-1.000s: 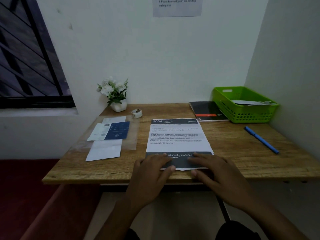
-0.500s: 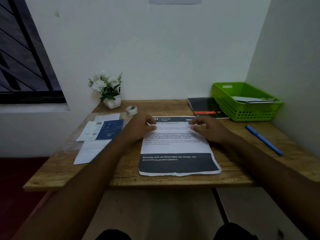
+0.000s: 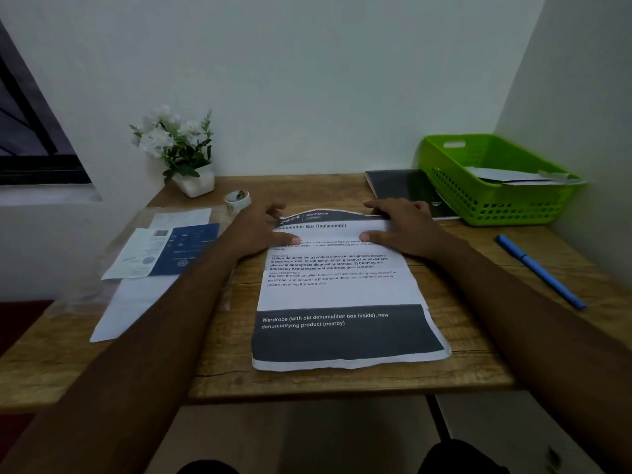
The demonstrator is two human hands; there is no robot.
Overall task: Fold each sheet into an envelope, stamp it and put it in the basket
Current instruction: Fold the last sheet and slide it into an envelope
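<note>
A printed sheet (image 3: pixel 342 292) with a dark band along its near edge lies in the middle of the wooden desk (image 3: pixel 478 302). My left hand (image 3: pixel 260 230) pinches its far left corner, thumb on top and fingers behind the edge. My right hand (image 3: pixel 400 227) pinches the far right corner the same way. The far edge of the sheet is raised off the desk and bows upward between my hands. The green basket (image 3: pixel 455 189) stands at the back right against the wall, with folded paper (image 3: pixel 506 176) inside it.
A blue pen (image 3: pixel 540 271) lies right of the sheet. A black notebook (image 3: pixel 403 186) sits beside the basket. To the left lie a blue-and-white leaflet (image 3: pixel 171 251) and white paper (image 3: pixel 133 302). A tape roll (image 3: pixel 237 200) and a potted plant (image 3: pixel 181 152) stand at the back.
Both hands went from the sheet's near edge to its far edge. They now pinch the far corners, and that edge has lifted off the desk. The camera has moved closer.
</note>
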